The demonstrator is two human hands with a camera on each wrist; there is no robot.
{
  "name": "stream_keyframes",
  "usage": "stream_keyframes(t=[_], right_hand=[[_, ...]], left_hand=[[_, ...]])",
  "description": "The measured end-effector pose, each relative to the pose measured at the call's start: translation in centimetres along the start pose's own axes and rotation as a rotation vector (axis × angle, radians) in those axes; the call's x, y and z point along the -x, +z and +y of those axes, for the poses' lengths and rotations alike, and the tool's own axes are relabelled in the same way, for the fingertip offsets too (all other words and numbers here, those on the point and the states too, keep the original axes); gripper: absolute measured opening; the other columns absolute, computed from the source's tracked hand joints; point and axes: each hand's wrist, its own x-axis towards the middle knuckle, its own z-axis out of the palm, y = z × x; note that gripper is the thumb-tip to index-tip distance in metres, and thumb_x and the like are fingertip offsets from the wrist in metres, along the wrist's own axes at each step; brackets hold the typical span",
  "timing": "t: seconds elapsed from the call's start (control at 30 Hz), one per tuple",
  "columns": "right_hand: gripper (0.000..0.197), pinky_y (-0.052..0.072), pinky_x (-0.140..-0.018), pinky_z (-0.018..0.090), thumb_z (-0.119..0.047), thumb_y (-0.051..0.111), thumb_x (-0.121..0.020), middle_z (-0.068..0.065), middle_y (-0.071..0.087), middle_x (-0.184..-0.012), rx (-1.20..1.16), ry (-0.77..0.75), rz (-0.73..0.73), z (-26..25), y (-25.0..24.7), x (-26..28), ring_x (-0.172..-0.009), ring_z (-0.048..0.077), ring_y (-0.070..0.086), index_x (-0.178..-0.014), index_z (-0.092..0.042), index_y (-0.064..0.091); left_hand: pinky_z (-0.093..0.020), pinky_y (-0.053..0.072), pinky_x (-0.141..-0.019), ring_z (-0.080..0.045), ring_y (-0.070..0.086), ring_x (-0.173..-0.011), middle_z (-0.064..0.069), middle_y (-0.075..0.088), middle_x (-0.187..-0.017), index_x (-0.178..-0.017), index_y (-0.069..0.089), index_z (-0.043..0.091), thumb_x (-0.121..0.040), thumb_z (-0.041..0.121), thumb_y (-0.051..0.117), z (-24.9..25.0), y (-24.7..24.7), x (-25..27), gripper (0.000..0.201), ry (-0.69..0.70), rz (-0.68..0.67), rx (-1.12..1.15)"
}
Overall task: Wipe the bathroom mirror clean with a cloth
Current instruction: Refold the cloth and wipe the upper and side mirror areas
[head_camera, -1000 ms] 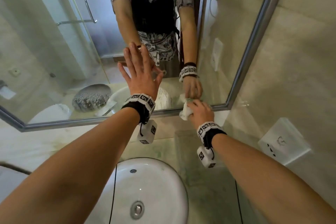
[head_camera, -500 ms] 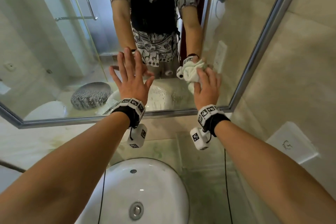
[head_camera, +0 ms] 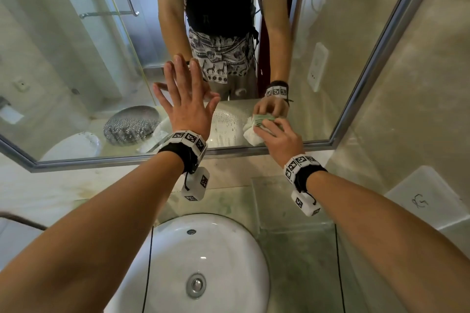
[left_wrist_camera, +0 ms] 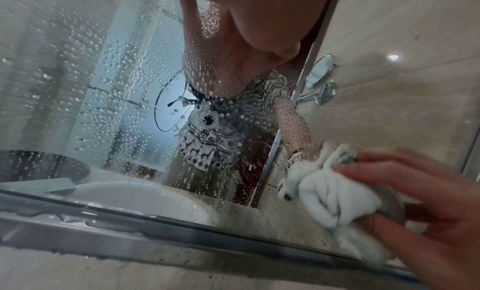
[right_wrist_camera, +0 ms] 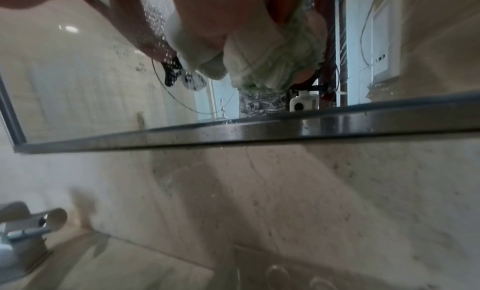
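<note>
The bathroom mirror [head_camera: 76, 63] has a metal frame and fills the wall ahead; water droplets [left_wrist_camera: 124, 72] cover its glass in the left wrist view. My left hand [head_camera: 187, 99] lies flat on the glass with straight, spread fingers. Low on the mirror near its right corner, my right hand [head_camera: 278, 138] grips a bunched white and pale green cloth [head_camera: 254, 127] and presses it to the glass just above the bottom frame. In the left wrist view the cloth [left_wrist_camera: 335, 200] shows bunched under the right hand's fingers [left_wrist_camera: 405, 171]. The right wrist view has the cloth [right_wrist_camera: 275, 53] close up above the frame.
A white basin [head_camera: 203, 262] sits directly below my arms, with a glass shelf [head_camera: 292, 201] to its right. A wall socket plate [head_camera: 427, 198] is on the right tiled wall. A tap [right_wrist_camera: 28, 228] shows at the lower left of the right wrist view.
The right hand with the cloth went up the glass half a second ago and has come back down to the bottom edge. The left hand stays flat on the mirror.
</note>
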Motion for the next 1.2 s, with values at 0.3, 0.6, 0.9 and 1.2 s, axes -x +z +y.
stream_keyframes(t=[0.3,0.6,0.9,1.2], right_hand=[[0.042,0.056,-0.08,0.036,-0.026,0.066,-0.075,-0.003,0.067,-0.118,-0.083,0.052,-0.353,-1.8,1.8,3.3,-0.1,0.022,0.064,-0.116,-0.028,0.067],[0.046,0.054,-0.083,0.042,-0.013,0.062,-0.082,-0.002,0.053,-0.13,-0.173,0.168,-0.338,-3.6,-3.6,-0.8,-0.118,0.026,0.05,-0.126,-0.026,0.057],[0.045,0.035,-0.098,0.038,-0.009,0.059,-0.083,0.007,0.051,-0.128,-0.209,0.469,0.421,-3.9,-7.9,-9.7,-0.111,0.026,0.04,-0.126,-0.021,0.058],[0.032,0.051,-0.087,0.039,-0.024,0.053,-0.087,-0.003,0.053,-0.132,-0.121,0.398,0.209,-7.3,-2.2,-6.5,-0.113,0.027,0.044,-0.117,-0.028,0.065]], left_hand=[[-0.068,0.004,-0.115,-0.04,0.006,-0.15,-0.019,0.007,-0.164,-0.158,0.006,0.017,-0.097,0.067,0.033,0.0,0.2,-0.1,0.084,0.008,-0.02,-0.011],[-0.062,0.005,-0.118,-0.03,-0.002,-0.152,-0.011,-0.001,-0.166,-0.159,0.001,0.022,-0.096,0.063,0.039,-1.3,-2.0,0.5,0.084,0.076,-0.04,-0.019],[-0.064,0.008,-0.117,-0.03,-0.005,-0.151,-0.012,-0.004,-0.165,-0.159,-0.002,0.017,-0.093,0.064,0.045,-4.2,-2.4,-0.6,0.093,0.029,-0.02,-0.006],[-0.068,0.006,-0.115,-0.035,0.002,-0.151,-0.016,0.003,-0.165,-0.158,0.002,0.019,-0.093,0.065,0.043,-4.6,-0.9,-0.8,0.09,0.059,-0.016,0.014]])
